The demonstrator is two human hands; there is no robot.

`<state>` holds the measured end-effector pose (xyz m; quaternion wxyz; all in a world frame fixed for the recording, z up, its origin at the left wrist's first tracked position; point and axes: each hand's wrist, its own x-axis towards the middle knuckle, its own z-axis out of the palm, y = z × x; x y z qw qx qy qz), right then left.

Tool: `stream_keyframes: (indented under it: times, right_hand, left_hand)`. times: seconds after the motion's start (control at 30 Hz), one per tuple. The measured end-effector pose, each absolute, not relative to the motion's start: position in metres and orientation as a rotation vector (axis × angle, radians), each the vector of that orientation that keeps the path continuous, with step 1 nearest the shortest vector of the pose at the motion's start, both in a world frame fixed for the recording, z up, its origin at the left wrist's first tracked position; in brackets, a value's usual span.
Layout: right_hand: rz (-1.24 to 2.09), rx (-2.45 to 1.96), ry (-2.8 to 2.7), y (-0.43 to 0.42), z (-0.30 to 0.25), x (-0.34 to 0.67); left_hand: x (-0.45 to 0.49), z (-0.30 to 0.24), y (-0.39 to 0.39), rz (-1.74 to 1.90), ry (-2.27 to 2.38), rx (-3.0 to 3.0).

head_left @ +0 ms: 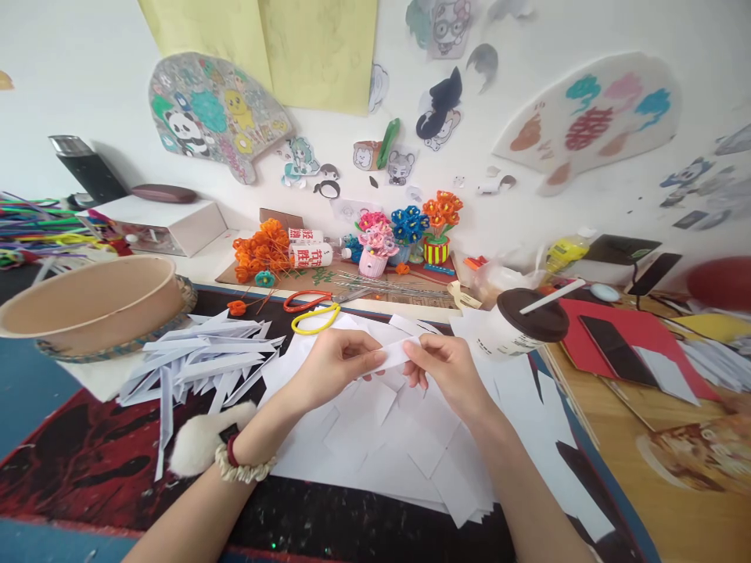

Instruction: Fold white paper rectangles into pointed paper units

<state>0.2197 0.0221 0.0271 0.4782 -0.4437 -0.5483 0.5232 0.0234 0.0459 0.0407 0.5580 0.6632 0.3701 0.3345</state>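
Observation:
My left hand (334, 363) and my right hand (446, 367) both pinch a small folded piece of white paper (394, 353), held a little above the table. Under my hands lies a loose spread of white paper squares (387, 438). To the left is a heap of folded, pointed white paper pieces (199, 361). My left wrist wears a fluffy white pompom band (205, 446).
A tan bowl (88, 301) stands at the left. Orange and yellow scissors (314, 309) lie behind the papers, with pipe-cleaner flowers (404, 231) further back. A lidded paper cup with a straw (519, 324) stands at the right, beside red card (634, 344).

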Motion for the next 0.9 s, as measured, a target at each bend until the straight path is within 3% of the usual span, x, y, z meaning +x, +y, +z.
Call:
stream_keyframes:
  times: [0.17, 0.9]
  right_hand:
    - [1.367, -1.119, -1.386, 0.0223, 0.0245, 0.2192]
    - [1.136, -1.161, -1.534, 0.0175, 0.0241, 0.2187]
  left_hand:
    - [0.0246, 0.0434, 0.0435, 0.78, 0.897, 1.6]
    - [0.0217, 0.0442, 0.0441, 0.572, 0.916, 1.594]
